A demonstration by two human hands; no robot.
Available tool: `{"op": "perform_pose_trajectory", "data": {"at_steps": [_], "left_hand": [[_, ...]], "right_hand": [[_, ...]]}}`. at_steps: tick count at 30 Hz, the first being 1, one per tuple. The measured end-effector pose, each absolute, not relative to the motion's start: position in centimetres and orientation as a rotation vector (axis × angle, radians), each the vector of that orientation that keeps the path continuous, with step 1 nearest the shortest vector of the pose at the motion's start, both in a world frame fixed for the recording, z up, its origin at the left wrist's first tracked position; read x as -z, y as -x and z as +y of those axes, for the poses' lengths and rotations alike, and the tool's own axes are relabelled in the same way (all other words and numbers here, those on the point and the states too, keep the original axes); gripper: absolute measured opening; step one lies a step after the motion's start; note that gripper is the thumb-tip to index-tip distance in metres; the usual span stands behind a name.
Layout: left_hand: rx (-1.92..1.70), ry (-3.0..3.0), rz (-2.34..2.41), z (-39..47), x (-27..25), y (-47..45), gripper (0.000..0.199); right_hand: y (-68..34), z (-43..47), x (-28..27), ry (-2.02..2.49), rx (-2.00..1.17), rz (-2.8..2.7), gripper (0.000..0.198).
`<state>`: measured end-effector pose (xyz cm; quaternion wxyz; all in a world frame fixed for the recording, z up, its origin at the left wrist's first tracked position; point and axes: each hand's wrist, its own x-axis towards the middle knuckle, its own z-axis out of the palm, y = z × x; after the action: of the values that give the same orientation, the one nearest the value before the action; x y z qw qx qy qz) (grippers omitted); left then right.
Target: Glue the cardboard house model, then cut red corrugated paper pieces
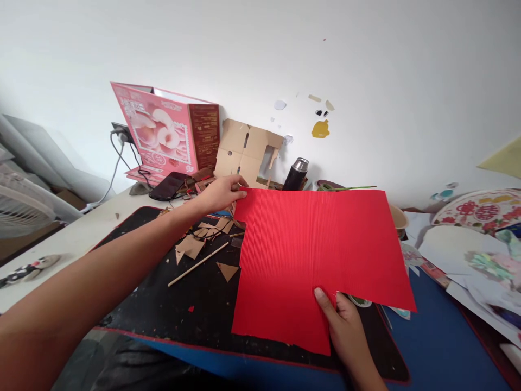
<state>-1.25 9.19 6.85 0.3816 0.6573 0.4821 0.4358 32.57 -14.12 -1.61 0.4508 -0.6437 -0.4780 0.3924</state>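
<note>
A large sheet of red corrugated paper (293,250) is held up over the black desk mat, with pieces cut out of its left edge and lower right. My left hand (228,191) pinches its upper left corner, fingers partly behind the sheet. At the lower edge, by the inner corner of the cutout, my right hand (344,323) grips it with the thumb in front and the other fingers mostly hidden behind. Left of the sheet, cardboard scraps (190,247) and a thin wooden stick (198,264) lie on the mat.
Behind stand a pink box (163,130), a cut cardboard piece (248,146) and a black thermos (296,174). A phone (169,185) lies at the back left, near a white fan (28,201). Papers (468,260) and a decorated round fan (482,212) crowd the right side.
</note>
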Motion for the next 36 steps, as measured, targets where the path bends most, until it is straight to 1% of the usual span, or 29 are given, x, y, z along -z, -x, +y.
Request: {"op": "perform_pose_trajectory", "data": {"at_steps": [5,10,12,14,17,19,23,26,28,31,34,36], "left_hand": [[-0.967,-1.828,1.288,9.3,-6.8,1.3,0.021],[-0.936,-1.937,1.346,9.3,-6.8,0.9,0.014],[-0.932,-1.955,1.354,9.2,-6.7,0.9,0.015],[-0.926,-1.964,1.333,8.9,-6.5,1.0,0.024],[-0.890,-1.921,1.185,8.2,-6.4,1.3,0.049],[-0.844,-1.911,1.072,7.5,-6.3,1.7,0.055],[-0.743,-2.049,1.001,5.7,-6.0,2.1,0.047],[-0.772,-2.129,1.040,4.4,-6.2,1.9,0.039],[-0.810,-2.130,1.076,3.7,-6.8,1.6,0.040],[-0.905,-2.146,1.118,2.9,-8.5,0.9,0.055],[-0.979,-2.233,1.046,2.7,-11.1,0.1,0.082],[-0.977,-2.219,1.010,2.9,-13.0,-0.3,0.083]], "right_hand": [[-32.8,-14.1,1.0,1.600,-0.999,-1.160,0.065],[-32.7,-14.0,0.9,1.572,-1.041,-1.098,0.062],[-32.8,-14.1,1.1,1.548,-1.067,-1.079,0.060],[-33.1,-14.3,1.5,1.530,-1.084,-1.054,0.057],[-33.6,-14.5,1.7,1.495,-1.114,-0.967,0.053],[-33.6,-14.8,1.3,1.461,-1.156,-0.870,0.053],[-32.3,-15.4,-0.8,1.429,-1.199,-0.659,0.054],[-30.9,-15.9,-2.6,1.381,-1.214,-0.614,0.054],[-30.2,-16.1,-3.6,1.363,-1.230,-0.618,0.053],[-29.8,-16.6,-4.7,1.364,-1.242,-0.708,0.051],[-29.6,-16.9,-5.7,1.380,-1.263,-0.850,0.052],[-29.4,-17.1,-6.3,1.391,-1.291,-0.924,0.052]]}}
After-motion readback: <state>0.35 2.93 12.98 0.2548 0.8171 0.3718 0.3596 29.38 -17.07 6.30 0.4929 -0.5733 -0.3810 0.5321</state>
